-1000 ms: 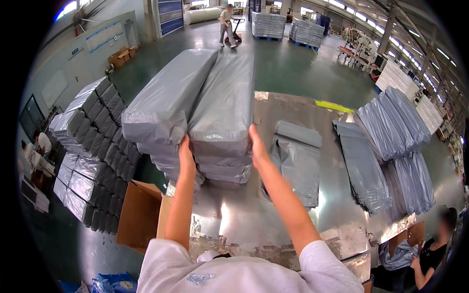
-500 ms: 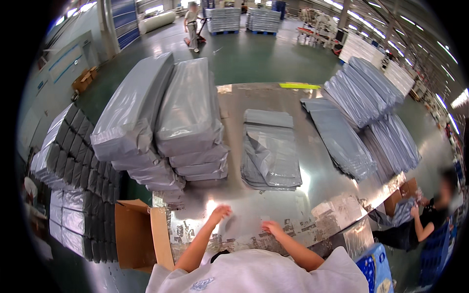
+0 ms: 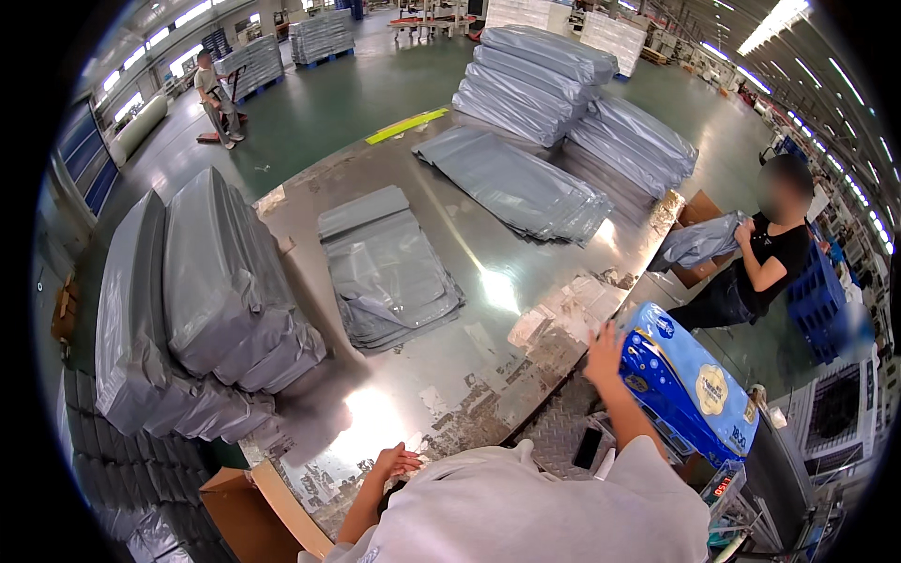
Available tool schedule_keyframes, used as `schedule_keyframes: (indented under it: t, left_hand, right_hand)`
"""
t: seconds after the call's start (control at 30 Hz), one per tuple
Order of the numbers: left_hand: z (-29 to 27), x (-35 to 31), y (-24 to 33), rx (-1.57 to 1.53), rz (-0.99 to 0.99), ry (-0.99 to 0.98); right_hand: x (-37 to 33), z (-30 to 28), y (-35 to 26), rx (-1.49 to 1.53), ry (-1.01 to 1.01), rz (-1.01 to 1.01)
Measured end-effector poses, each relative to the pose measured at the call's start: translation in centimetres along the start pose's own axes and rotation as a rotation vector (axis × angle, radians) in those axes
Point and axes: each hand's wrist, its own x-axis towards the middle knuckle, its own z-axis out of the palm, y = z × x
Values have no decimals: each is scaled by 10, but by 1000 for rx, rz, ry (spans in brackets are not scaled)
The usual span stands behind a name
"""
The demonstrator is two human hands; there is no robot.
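Note:
My right hand (image 3: pixel 603 351) reaches to the left side of a large blue plastic-wrapped pack (image 3: pixel 690 385), fingers stretched and apart. It is against or just beside the pack's near-left edge; I cannot tell if it touches. Low over the front edge of the metal table (image 3: pixel 450 375), my left hand (image 3: pixel 398 460) holds nothing, its fingers loosely extended. A small pile of flat grey plastic bags (image 3: pixel 389 272) lies on the table in front of me. Farther right is a fanned stack of grey bags (image 3: pixel 516 183).
Bulky grey wrapped bundles (image 3: pixel 221 281) stand at the left, more bundles (image 3: pixel 535 80) at the far right. An open cardboard box (image 3: pixel 249 511) is below the table's left corner. A dark phone (image 3: pixel 587 448) lies near my right arm. A co-worker (image 3: pixel 770 244) handles grey plastic at the right.
My view has swung to the right. My right hand has moved from over the table's front edge out to the blue pack. My left hand remains low over the table, empty.

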Motion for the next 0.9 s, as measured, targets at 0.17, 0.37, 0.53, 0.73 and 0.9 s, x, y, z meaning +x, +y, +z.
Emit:
schedule_keyframes:
  t: [0.17, 0.37, 0.53, 0.73, 0.9]
  left_hand:
    - [9, -1, 15, 39, -31, 6]
    - [6, 2, -4, -4, -17, 74]
    - [11, 12, 2, -11, -43, 107]
    - [14, 12, 10, -12, -55, 105]
    - [3, 25, -7, 21, 57, 135]
  right_hand:
    - [39, 70, 78, -212, -261, -34]
    - [75, 65, 34, -294, -401, -432]
    - [99, -15, -67, -191, -302, -752]
    - [201, -130, -212, 129, -17, -751]
    - [273, -155, -269, 720, 282, -467]
